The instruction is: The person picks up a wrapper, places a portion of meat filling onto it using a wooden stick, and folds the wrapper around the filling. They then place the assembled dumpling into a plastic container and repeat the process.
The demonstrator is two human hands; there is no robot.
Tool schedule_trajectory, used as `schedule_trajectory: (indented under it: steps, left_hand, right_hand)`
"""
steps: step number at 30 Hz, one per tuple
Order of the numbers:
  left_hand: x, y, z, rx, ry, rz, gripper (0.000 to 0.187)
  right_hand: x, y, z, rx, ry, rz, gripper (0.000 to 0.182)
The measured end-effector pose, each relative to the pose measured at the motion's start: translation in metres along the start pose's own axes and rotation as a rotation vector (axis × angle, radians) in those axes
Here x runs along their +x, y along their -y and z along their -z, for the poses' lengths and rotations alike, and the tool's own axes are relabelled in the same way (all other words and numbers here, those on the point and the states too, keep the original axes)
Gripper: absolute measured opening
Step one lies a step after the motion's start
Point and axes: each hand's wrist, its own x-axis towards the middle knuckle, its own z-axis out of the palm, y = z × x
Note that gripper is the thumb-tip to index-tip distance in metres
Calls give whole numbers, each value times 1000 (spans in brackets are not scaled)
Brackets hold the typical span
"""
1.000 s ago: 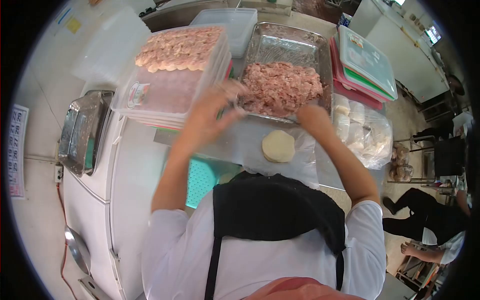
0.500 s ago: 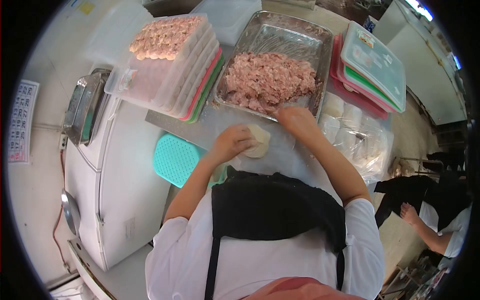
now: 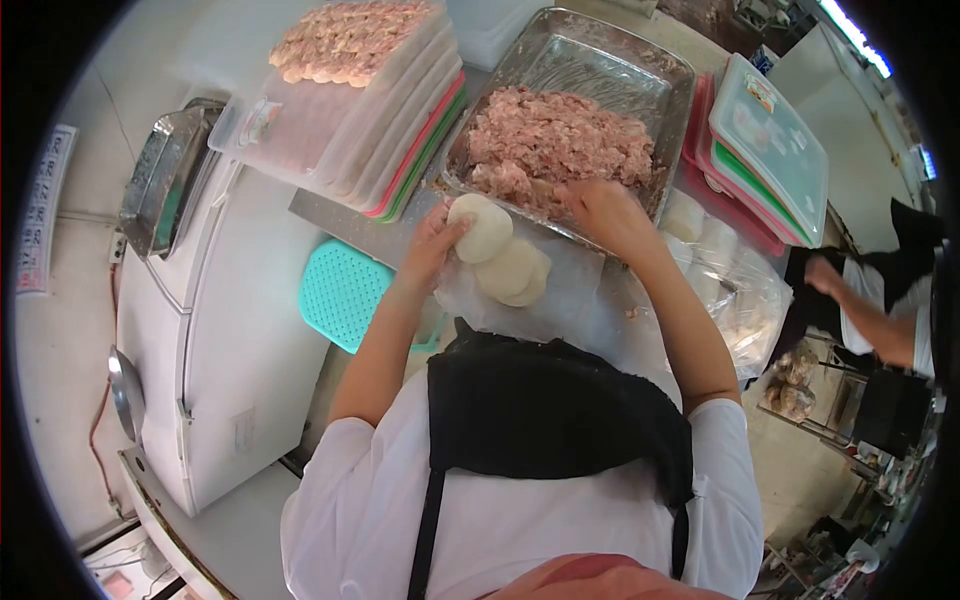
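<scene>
My left hand (image 3: 432,238) pinches the edge of a round white dumpling wrapper (image 3: 482,228), held up near the tray's front. Below it, a small pile of wrappers (image 3: 518,275) lies on a translucent plastic sheet (image 3: 570,300). My right hand (image 3: 608,215) is closed at the front edge of the pink minced meat (image 3: 560,140); whatever its fingers grip is hidden. The meat lies in a metal tray (image 3: 615,60), heaped toward the front, with the tray's back part smeared.
Left stands a stack of plastic boxes (image 3: 340,140) topped with rows of filled dumplings. A turquoise basket (image 3: 345,290) sits beside my left forearm. Right are stacked lids (image 3: 765,150) and a plastic bag of pale wrapper stacks (image 3: 735,290). Another person's arm (image 3: 870,315) is farther right.
My left hand has lifted a wrapper off the pile and moved it up and left toward the tray. My right hand has shifted slightly to the right, at the meat.
</scene>
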Motion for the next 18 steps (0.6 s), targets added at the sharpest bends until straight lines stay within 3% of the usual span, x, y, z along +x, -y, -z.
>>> schedule_trajectory:
  steps: [4, 7, 10, 13, 16, 18]
  left_hand:
    - [-1, -8, 23, 39, 31, 110, 37]
    - [2, -4, 41, -191, 79, 174, 37]
    - [7, -2, 48, 50, 145, 108, 38]
    - [24, -9, 49, -172, 126, 219, 40]
    - [57, -26, 22, -481, 174, 117, 42]
    - [74, -45, -8, -567, 185, 107, 46]
  right_hand:
    - [29, 20, -16, -347, 111, 44, 32]
    - [19, 21, -53, -179, 4, 129, 30]
    - [9, 22, -48, 164, 1, -114, 30]
    - [2, 35, -24, 352, 63, -276, 34]
    - [2, 51, -9, 383, -131, -398, 36]
    - [8, 54, -19, 364, -358, -241, 32]
